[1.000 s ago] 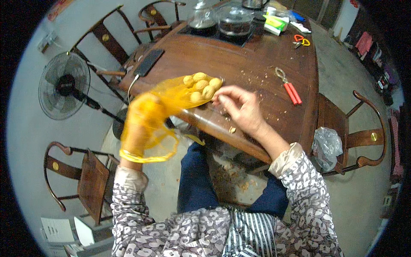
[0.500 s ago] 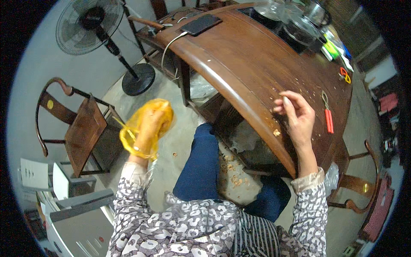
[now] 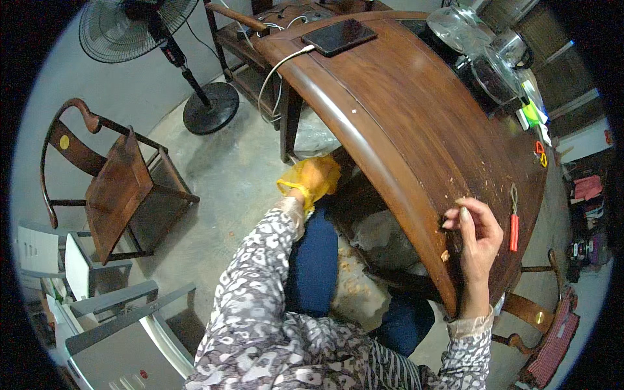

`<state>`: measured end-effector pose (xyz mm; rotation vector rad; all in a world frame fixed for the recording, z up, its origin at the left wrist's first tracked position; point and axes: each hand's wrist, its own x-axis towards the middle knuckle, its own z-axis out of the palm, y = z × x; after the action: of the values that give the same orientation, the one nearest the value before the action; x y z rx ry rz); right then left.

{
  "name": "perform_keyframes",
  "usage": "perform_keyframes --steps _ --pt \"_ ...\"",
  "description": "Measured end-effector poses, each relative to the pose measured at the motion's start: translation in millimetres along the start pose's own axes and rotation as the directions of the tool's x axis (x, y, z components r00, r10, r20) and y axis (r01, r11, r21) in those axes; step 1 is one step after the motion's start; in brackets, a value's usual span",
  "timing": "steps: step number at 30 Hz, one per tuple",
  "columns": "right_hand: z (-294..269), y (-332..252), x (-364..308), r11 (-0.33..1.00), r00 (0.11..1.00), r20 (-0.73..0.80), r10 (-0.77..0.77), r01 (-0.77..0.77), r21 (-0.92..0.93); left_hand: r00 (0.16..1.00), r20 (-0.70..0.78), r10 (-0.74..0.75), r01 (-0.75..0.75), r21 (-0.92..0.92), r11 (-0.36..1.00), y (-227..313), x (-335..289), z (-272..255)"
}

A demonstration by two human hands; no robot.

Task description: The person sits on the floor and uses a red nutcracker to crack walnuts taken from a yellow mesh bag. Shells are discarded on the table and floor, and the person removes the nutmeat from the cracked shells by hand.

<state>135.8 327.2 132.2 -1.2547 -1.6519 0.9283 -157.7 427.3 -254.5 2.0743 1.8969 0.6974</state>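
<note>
My left hand is inside a thin yellow plastic bag, low beside the table's near edge and above my knee. Its fingers look bent around the bag, though the plastic partly hides them. Over the near right part of the wooden table is my right hand, fingers loosely curled and thumb apart; nothing shows between them. Brown crumbs and shell bits lie around it, with a larger shell piece by the table edge. To its right rests a plier-like tool with red handles and a metal loop head.
A black phone with a white cable lies on the table's far left. Glass-lidded pots and orange-handled scissors are at the far right. A fan and wooden chair stand left. Shell bits litter the floor.
My left hand, with the yellow bag, has moved right and away from me to the table's edge. The right hand stays over the table, with its fingers a little differently bent. The view has shifted.
</note>
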Motion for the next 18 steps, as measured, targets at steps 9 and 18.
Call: perform_keyframes --steps 9,18 --pt "-2.5 6.4 -0.2 0.998 1.000 -0.024 0.016 -0.018 -0.066 0.931 0.320 -0.174 0.149 0.104 0.983 52.8 23.1 37.1" --pt "-0.6 4.7 1.5 0.997 1.000 0.009 -0.004 0.005 -0.076 0.955 0.226 -0.192 0.180 0.071 0.981 4.7 6.6 59.6"
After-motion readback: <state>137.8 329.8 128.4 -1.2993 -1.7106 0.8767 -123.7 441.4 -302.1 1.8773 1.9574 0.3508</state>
